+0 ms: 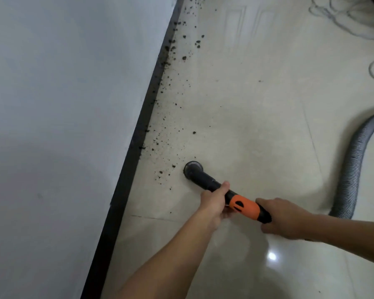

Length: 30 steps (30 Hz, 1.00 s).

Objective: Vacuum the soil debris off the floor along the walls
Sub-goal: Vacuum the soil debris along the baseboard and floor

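Observation:
Dark soil debris (171, 130) lies scattered on the pale tiled floor along the black skirting (138, 137) of the white wall. A black vacuum wand (207, 180) with an orange collar (244, 207) points down at the floor. Its round nozzle (193, 168) sits on the tile just right of the nearest crumbs. My left hand (214, 200) grips the black tube ahead of the orange collar. My right hand (283, 219) holds the wand's rear end, behind the collar.
A grey ribbed hose (352, 169) curves from the wand's rear up and off the right edge. Loose grey cable (341, 14) lies tangled at the top right. More soil runs along the skirting toward the top (181, 39).

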Each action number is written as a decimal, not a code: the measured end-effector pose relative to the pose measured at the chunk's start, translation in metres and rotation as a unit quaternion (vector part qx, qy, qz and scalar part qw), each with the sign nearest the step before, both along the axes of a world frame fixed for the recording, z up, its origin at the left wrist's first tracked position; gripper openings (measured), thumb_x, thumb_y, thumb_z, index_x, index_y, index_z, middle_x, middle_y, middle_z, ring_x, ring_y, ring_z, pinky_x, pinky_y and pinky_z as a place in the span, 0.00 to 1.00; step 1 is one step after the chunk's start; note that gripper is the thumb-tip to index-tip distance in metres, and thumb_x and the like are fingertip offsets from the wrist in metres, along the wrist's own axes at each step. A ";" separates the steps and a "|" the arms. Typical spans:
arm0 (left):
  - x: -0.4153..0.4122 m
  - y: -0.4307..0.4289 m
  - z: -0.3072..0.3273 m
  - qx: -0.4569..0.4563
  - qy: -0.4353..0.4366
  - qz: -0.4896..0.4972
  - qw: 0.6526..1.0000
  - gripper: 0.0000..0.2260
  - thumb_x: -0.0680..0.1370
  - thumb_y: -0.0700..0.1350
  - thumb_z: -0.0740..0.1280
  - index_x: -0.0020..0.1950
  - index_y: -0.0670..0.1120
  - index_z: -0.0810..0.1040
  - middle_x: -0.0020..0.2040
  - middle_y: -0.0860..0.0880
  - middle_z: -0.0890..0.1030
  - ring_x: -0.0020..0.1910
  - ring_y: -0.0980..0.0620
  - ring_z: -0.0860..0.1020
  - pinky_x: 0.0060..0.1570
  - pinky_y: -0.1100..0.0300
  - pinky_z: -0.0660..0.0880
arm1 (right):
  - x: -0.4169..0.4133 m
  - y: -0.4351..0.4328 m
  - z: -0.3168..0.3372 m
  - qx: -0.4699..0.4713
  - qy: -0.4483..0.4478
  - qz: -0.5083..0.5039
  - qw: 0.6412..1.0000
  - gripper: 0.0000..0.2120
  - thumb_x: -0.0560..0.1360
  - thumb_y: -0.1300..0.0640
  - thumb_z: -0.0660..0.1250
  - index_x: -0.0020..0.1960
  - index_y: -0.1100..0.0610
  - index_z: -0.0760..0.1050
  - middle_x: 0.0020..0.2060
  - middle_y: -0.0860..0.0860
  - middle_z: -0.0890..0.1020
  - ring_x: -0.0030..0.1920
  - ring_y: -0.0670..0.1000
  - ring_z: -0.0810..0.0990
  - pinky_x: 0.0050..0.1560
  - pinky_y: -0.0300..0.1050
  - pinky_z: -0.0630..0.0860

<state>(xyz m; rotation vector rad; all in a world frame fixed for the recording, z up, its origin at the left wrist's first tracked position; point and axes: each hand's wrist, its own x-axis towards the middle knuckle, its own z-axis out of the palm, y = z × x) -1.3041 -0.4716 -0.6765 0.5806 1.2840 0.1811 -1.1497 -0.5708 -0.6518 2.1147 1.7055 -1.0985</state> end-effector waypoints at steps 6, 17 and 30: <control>0.043 0.055 -0.004 0.061 -0.032 0.007 0.998 0.18 0.78 0.48 0.68 0.62 0.38 0.69 0.48 0.40 0.79 0.38 0.45 0.79 0.29 0.54 0.81 | 0.026 0.049 -0.019 0.087 -0.060 -0.042 0.994 0.13 0.69 0.52 0.69 0.48 0.49 0.66 0.45 0.50 0.79 0.49 0.55 0.78 0.40 0.45 0.66; -0.048 -0.027 -0.024 0.003 -0.002 0.086 0.996 0.16 0.78 0.48 0.68 0.57 0.36 0.74 0.51 0.33 0.81 0.44 0.41 0.83 0.36 0.51 0.82 | -0.030 -0.003 -0.032 0.089 -0.043 0.115 0.988 0.15 0.71 0.50 0.66 0.56 0.51 0.69 0.45 0.51 0.81 0.45 0.55 0.79 0.39 0.44 0.66; -0.064 0.003 -0.017 0.011 -0.005 0.122 0.992 0.18 0.77 0.51 0.69 0.59 0.40 0.73 0.54 0.36 0.81 0.42 0.43 0.81 0.28 0.57 0.79 | -0.054 0.033 -0.018 0.097 -0.065 0.083 0.990 0.14 0.70 0.51 0.68 0.53 0.50 0.70 0.44 0.52 0.80 0.47 0.57 0.79 0.39 0.44 0.65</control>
